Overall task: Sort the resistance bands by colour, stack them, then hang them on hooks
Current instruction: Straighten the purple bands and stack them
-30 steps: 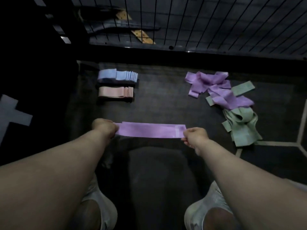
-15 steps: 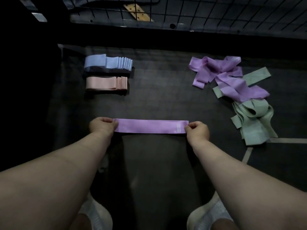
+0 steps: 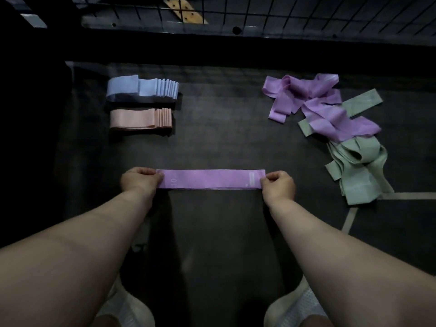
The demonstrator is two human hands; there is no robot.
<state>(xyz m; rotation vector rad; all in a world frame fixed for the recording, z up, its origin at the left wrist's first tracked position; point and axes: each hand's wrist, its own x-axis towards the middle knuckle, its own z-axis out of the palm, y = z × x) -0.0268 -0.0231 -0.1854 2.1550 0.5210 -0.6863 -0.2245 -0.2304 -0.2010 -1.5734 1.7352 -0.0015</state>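
A flat purple resistance band [image 3: 207, 179] lies stretched straight across the dark mat in front of me. My left hand [image 3: 139, 180] pinches its left end and my right hand [image 3: 279, 185] pinches its right end. At the back left sit a neat stack of blue bands [image 3: 141, 88] and, just nearer, a stack of pink bands [image 3: 140, 118]. On the right lies a loose heap of purple bands [image 3: 311, 102] mixed with green bands [image 3: 358, 166].
A black wire grid panel [image 3: 306, 13] rises behind the mat's far edge, with a wooden slat [image 3: 186, 13] behind it. Pale tape lines [image 3: 349, 218] mark the floor at the right. My white shoes [image 3: 297, 310] show at the bottom.
My view has tilted down and the band has been lowered flat and pulled straight between my hands. The stacks and the heap have not moved.
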